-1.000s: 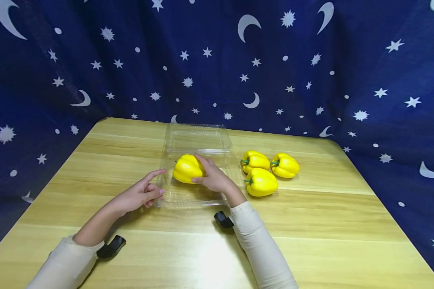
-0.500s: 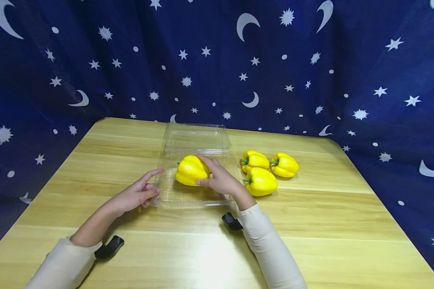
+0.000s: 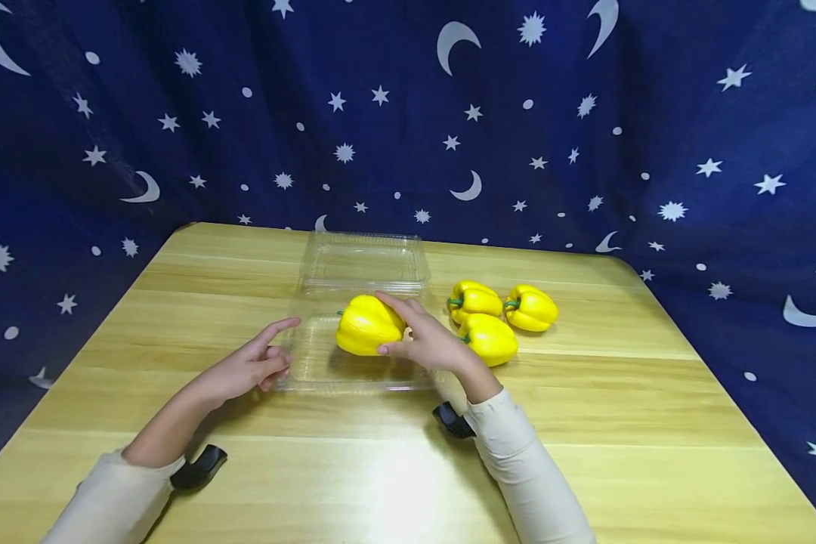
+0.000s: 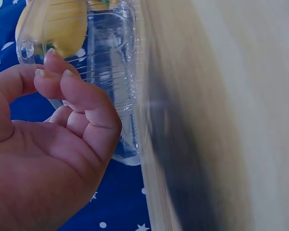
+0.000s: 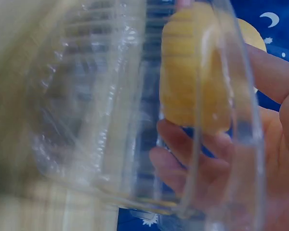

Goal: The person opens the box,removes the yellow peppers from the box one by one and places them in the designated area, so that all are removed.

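Observation:
My right hand [image 3: 431, 344] holds a yellow bell pepper [image 3: 367, 326] by its right side, fingers over the top and thumb low at the front. Its green stem points left. The pepper is over the base of a clear plastic clamshell container [image 3: 313, 370]; whether it touches the bottom I cannot tell. Through the clear wall in the right wrist view, the pepper [image 5: 183, 72] shows beside the fingers. My left hand [image 3: 245, 370] is at the container's left edge, index finger extended, the others loosely bent. In the left wrist view nothing lies within the left hand [image 4: 53, 130].
Three more yellow peppers stand right of the container: one at the back [image 3: 476, 300], one farther right [image 3: 532, 308], one in front [image 3: 491, 340], partly behind the right wrist. The container's lid [image 3: 363, 262] lies folded back. A dark blue star-patterned curtain [image 3: 408, 113] surrounds the wooden table [image 3: 653, 423].
My right hand has shifted to the right over the container with the pepper in its grasp. The left hand stays beside the container's left edge. The head view has turned slightly.

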The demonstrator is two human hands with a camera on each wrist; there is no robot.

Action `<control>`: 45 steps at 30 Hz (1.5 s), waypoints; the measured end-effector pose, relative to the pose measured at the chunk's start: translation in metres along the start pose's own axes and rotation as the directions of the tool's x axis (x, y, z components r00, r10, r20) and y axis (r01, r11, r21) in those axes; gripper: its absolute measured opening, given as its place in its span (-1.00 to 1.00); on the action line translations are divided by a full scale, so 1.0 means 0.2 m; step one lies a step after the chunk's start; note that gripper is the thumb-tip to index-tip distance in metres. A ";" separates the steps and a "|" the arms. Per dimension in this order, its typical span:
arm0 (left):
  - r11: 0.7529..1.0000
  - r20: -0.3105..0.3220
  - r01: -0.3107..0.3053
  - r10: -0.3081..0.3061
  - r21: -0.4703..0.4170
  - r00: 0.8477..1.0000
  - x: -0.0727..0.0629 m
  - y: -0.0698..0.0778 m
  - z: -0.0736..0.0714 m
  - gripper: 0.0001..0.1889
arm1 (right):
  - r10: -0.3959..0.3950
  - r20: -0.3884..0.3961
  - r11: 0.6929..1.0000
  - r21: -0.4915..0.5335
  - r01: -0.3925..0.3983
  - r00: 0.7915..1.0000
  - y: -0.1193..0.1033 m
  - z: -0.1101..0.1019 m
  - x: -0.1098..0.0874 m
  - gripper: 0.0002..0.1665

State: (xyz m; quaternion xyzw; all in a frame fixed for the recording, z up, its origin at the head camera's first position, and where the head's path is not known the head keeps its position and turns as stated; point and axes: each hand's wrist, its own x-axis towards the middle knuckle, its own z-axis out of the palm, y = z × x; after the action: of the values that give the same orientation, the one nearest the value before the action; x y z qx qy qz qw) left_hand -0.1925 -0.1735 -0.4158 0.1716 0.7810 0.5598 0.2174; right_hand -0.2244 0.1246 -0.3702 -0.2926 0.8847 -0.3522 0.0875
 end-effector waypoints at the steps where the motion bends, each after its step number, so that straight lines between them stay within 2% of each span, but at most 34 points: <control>1: 1.000 0.000 0.000 0.000 0.001 1.000 0.00 0.00 0.00 -0.36 | -0.002 -0.002 1.000 0.001 0.002 1.000 0.00 0.00 0.00 -0.08; 10: 1.000 0.005 -0.019 0.019 0.008 1.000 0.00 0.01 -0.01 -0.36 | -0.001 0.002 0.999 0.036 0.001 1.000 -0.01 -0.06 -0.05 -0.08; 19: 1.000 0.015 -0.022 0.022 0.015 1.000 0.00 -0.02 -0.02 -0.36 | -0.009 0.036 0.998 0.059 0.007 0.999 0.02 -0.12 -0.11 -0.08; 34: 0.999 0.021 -0.031 0.031 0.020 0.999 -0.01 -0.01 -0.02 -0.36 | -0.044 -0.001 0.998 0.052 0.044 0.999 0.08 -0.21 -0.21 -0.08; 45: 0.999 0.020 -0.030 0.029 0.029 0.999 -0.01 -0.01 -0.02 -0.36 | 0.021 -0.031 0.998 0.063 -0.019 0.999 0.15 -0.30 -0.29 -0.07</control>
State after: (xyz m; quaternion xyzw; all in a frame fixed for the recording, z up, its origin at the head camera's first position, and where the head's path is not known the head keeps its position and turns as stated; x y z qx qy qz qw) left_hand -0.1926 -0.1782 -0.4155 0.1917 0.7845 0.5495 0.2143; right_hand -0.2116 0.2094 -0.3492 -0.2754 0.8774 -0.3832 0.0862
